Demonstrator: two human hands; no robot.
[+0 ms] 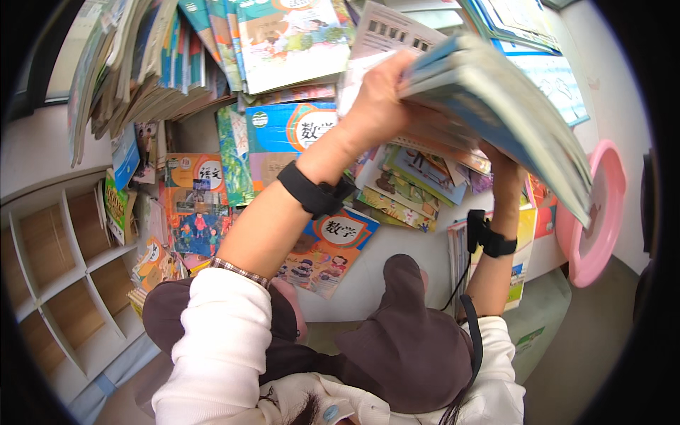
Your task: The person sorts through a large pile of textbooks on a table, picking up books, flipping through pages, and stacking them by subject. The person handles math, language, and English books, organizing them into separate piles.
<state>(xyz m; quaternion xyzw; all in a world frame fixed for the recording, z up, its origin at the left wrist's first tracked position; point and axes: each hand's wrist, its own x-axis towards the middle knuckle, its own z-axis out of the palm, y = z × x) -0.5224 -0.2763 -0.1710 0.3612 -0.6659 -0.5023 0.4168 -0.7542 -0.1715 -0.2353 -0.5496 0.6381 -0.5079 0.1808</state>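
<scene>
My left hand [383, 101] grips the left end of a thick stack of paperback books [494, 101], lifted and tilted at the upper right, slightly blurred. My right hand [499, 167] is at the stack's underside, its fingers largely hidden by the books. Beneath the stack lie fanned picture booklets [409, 186]. Blue-and-orange mathematics textbooks lie nearer me, one [340, 231] by my left forearm and another [276, 127] farther up. An orange Chinese-language textbook [196, 202] lies to the left. A paper sheet with printed codes [393, 26] is behind my left hand.
A leaning row of worn books [133, 69] fills the upper left. A white cubby shelf [74, 276] stands at the left. Magazines [458, 255] stand upright beside my right forearm. A pink plastic basin [611, 212] is at the right, above a grey-green box [542, 324].
</scene>
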